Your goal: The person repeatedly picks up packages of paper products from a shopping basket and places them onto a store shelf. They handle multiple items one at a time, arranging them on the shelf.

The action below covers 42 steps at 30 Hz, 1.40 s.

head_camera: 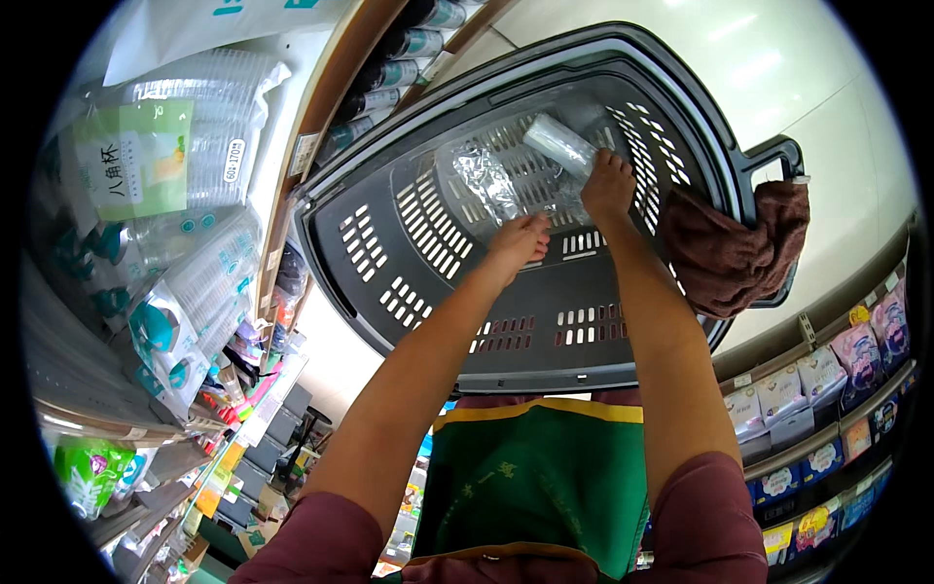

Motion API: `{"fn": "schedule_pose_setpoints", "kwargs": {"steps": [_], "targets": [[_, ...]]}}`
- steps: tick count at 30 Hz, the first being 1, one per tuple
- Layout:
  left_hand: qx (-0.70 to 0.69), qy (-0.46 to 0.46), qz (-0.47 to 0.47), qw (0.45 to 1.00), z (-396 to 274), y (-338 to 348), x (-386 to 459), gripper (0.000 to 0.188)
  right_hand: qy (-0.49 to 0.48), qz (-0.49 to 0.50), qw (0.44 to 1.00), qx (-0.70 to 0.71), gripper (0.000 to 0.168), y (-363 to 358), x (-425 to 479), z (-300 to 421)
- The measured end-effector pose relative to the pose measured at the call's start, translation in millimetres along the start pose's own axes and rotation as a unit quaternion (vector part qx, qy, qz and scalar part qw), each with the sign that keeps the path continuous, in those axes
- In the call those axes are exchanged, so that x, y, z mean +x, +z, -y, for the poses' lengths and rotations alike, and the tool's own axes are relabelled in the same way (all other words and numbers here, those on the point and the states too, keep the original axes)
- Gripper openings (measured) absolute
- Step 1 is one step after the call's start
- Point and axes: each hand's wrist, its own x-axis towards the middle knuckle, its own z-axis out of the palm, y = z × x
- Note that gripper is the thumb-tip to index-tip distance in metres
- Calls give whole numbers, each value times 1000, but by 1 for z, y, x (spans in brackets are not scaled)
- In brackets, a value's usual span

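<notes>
A large dark plastic shopping basket (511,306) with slotted walls lies before me, its opening facing up. Both my hands reach into it. My right hand (610,186) grips the near end of a roll of clear plastic wrap or bags (560,144). Crumpled clear plastic film (487,179) lies at the basket's bottom, and my left hand (519,244) is at its near edge with fingers curled; whether it pinches the film cannot be told. A brown cloth (737,248) hangs over the basket's handle at the right.
Shelves on the left hold packs of clear plastic cups (211,131), with dark-capped bottles (412,44) beyond. Packaged goods (824,376) line shelves at the lower right. Boxes (273,445) and more goods stand at the lower left. Pale floor tiles (773,66) show beyond the basket.
</notes>
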Motion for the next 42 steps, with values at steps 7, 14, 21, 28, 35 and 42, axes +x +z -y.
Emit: {"fn": "schedule_pose_setpoints", "kwargs": {"steps": [7,14,21,28,35,42], "targets": [[-14,-11,-6,1000,2,-17,-49,49,19,58,983,176,52,-41,-22,14],[-140,28,-73,987,-27,-46,-150,77,184,360,704,584,56,-192,-104,23],[-127,157,67,977,-86,-64,-302,57,63,559,550,618,48,-352,-165,4],[-96,249,52,962,-106,-64,-430,27,-2,497,599,628,51,-475,-206,29],[-169,183,2,969,-113,-89,-534,41,-97,392,622,670,46,-567,-251,70],[-158,243,36,956,-107,-111,-633,51,-142,375,662,633,42,-631,-282,109]]}}
